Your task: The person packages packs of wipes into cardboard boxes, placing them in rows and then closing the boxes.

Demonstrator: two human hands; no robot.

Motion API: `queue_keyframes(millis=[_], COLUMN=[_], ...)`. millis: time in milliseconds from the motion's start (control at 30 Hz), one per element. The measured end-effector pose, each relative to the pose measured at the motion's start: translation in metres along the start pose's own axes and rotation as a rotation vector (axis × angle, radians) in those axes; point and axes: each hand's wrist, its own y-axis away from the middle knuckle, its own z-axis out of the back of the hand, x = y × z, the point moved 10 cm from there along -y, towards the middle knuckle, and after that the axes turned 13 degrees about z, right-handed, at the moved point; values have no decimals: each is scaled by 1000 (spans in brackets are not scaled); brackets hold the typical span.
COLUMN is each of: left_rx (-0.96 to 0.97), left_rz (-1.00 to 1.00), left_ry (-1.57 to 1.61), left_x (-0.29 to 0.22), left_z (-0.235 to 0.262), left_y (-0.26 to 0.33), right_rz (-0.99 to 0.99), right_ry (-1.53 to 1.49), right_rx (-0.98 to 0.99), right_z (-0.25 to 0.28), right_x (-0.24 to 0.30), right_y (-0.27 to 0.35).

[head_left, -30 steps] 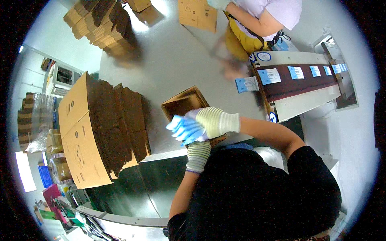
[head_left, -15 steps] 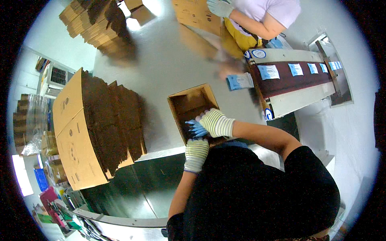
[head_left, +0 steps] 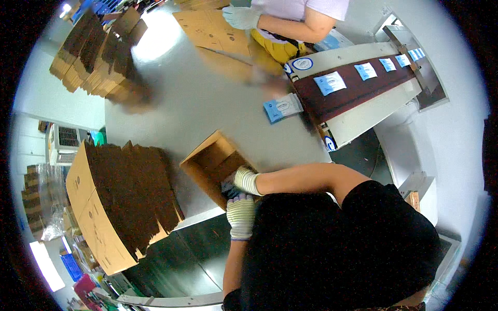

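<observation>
An open cardboard box (head_left: 196, 175) stands tilted askew on the grey table in front of me. Several blue packets (head_left: 227, 187) are inside its near end, partly covered by my hands. My right hand (head_left: 246, 181), in a striped white and green glove, reaches over the box's right wall and grips the packets; its fingertips are largely hidden. At the near end, my left hand (head_left: 241, 217), gloved alike, has its fingers bent over the rim against the same packets. A blue and white packet (head_left: 283, 108) lies on the table by the conveyor's end.
A conveyor (head_left: 345, 101) at the right carries several blue and white packets. Stacked flat cardboard boxes (head_left: 96, 212) stand at the left, with another cardboard stack (head_left: 91, 62) farther back. Across the table, a co-worker's gloved hand (head_left: 241, 17) touches a cardboard sheet (head_left: 207, 31).
The box has turned, its far end swinging left, and the packets sit lower in it. My right hand has moved deeper over them. The whole view has shifted, and the co-worker's gloved hand remains at the cardboard.
</observation>
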Motion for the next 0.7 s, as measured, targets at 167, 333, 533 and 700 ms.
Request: queue_keyframes(millis=[167, 333, 533, 700], left_rx=[-116, 116, -155, 13], left_rz=[107, 212, 175, 297], left_ry=[-90, -61, -109, -90], left_x=[10, 32, 30, 45], left_z=[6, -12, 3, -31], left_y=[7, -12, -16, -9], right_rz=[370, 492, 126, -93], right_ry=[386, 52, -49, -13], right_rx=[-399, -761, -422, -288], right_z=[133, 178, 134, 136], right_x=[85, 59, -55, -175], right_y=[94, 171, 201, 232])
